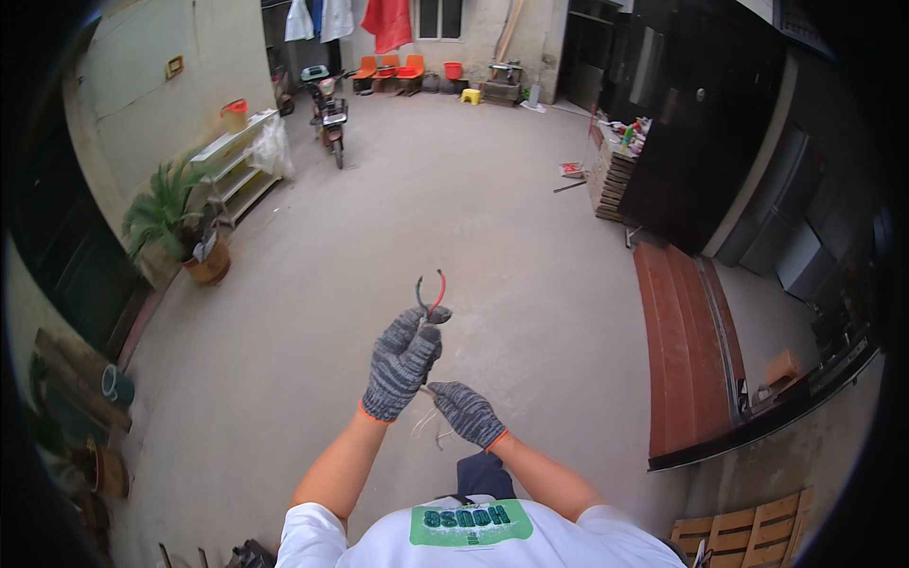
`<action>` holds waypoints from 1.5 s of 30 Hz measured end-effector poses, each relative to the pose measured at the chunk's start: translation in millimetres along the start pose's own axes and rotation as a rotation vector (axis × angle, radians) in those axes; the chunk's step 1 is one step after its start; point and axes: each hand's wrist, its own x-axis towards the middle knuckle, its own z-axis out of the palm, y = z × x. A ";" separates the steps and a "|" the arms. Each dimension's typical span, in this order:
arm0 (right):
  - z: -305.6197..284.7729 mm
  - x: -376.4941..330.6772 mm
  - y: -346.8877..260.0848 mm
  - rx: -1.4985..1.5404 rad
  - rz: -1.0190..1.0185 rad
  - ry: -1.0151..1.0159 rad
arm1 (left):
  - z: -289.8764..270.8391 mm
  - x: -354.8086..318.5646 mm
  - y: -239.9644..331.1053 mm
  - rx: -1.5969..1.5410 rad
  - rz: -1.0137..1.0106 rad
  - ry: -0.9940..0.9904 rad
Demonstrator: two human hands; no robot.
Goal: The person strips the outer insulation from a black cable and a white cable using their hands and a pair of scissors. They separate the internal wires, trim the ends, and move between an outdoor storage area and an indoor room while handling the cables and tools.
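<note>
From the head view, I see the person's left hand (405, 364), in a grey-striped knit glove, pinching a thin cable with red and dark wire ends (441, 289), held above the grey concrete floor (530, 284). Below the cable's splayed ends, the matching-gloved right hand (464, 414) pinches its pale length.

Left hand (403, 364) up front, gloved fingers (436, 315) pinched together; right hand (464, 414) curled closed, behind and right of those fingers, forearms (333, 464) outstretched.
</note>
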 end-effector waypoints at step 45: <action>-495.0 798.0 545.3 -0.487 -0.102 0.050 | 196.1 1045.1 -372.1 0.262 0.139 -0.283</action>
